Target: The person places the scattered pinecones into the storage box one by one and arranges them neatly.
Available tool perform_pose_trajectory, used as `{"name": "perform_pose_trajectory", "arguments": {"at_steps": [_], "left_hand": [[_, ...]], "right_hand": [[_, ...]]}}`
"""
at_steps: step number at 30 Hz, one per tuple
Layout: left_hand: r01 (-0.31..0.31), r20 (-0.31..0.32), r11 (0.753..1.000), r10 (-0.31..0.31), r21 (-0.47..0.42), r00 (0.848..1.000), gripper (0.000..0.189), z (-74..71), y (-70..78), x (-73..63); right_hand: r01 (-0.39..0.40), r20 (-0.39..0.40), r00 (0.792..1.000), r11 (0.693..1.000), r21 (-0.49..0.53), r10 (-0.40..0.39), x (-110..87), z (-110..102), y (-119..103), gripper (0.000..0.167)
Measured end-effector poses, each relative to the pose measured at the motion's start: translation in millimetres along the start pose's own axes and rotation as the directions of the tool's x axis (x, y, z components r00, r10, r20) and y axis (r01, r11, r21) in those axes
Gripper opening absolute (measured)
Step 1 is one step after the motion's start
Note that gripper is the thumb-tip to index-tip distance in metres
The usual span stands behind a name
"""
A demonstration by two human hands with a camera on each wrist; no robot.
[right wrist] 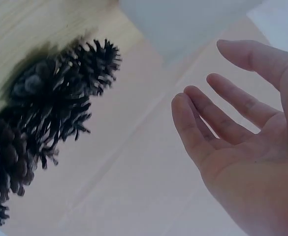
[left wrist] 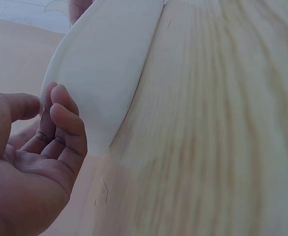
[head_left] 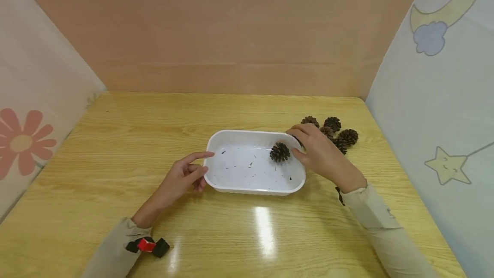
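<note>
A white plastic tray (head_left: 247, 183) stands on the table with one pine cone (head_left: 279, 152) and small dark bits inside it. My left hand (head_left: 181, 179) pinches the tray's left rim between thumb and fingers; the left wrist view shows that hand (left wrist: 40, 142) at the rim of the tray (left wrist: 99, 64). Over the tray's right end is my right hand (head_left: 318, 151), thumb toward the cone. In the right wrist view this hand (right wrist: 242, 118) has loosely bent fingers spread apart and an empty palm.
Several more pine cones (head_left: 348, 137) lie in a cluster on the wooden table (head_left: 154, 119), just beyond the right hand. Printed cloth walls close off the left and right sides, and a plain tan wall (head_left: 239, 33) rises behind the table.
</note>
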State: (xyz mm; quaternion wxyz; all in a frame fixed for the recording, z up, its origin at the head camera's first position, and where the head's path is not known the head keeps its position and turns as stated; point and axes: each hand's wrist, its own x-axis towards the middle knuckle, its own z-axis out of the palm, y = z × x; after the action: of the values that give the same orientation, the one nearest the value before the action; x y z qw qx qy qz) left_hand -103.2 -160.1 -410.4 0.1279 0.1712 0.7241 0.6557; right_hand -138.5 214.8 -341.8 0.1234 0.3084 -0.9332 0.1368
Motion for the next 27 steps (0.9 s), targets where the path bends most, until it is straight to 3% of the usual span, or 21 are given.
{"name": "perform_pose_trajectory", "arguments": {"at_steps": [11, 19, 24, 27], "left_hand": [[-0.009, 0.001, 1.000, 0.009, 0.001, 1.000, 0.042, 0.0, -0.5, 0.3], [-0.012, 0.008, 1.000, 0.012, -0.009, 1.000, 0.042, 0.2, -1.7, 0.6], [-0.009, 0.004, 1.000, 0.009, -0.008, 1.000, 0.042, 0.4, -1.3, 0.4], [-0.010, 0.005, 1.000, 0.010, -0.008, 1.000, 0.042, 0.1, -1.7, 0.1]], "right_hand": [[-0.094, -0.026, 0.995, 0.995, 0.020, 0.095, -4.0, -13.4, 18.0, 0.039], [-0.215, 0.043, 0.976, 0.977, 0.013, 0.214, -7.9, -20.4, 30.0, 0.045], [-0.251, 0.080, 0.965, 0.968, 0.005, 0.249, -9.1, -24.3, 35.0, 0.047], [-0.276, 0.140, 0.951, 0.961, -0.004, 0.274, -8.7, -25.8, 37.5, 0.048]]}}
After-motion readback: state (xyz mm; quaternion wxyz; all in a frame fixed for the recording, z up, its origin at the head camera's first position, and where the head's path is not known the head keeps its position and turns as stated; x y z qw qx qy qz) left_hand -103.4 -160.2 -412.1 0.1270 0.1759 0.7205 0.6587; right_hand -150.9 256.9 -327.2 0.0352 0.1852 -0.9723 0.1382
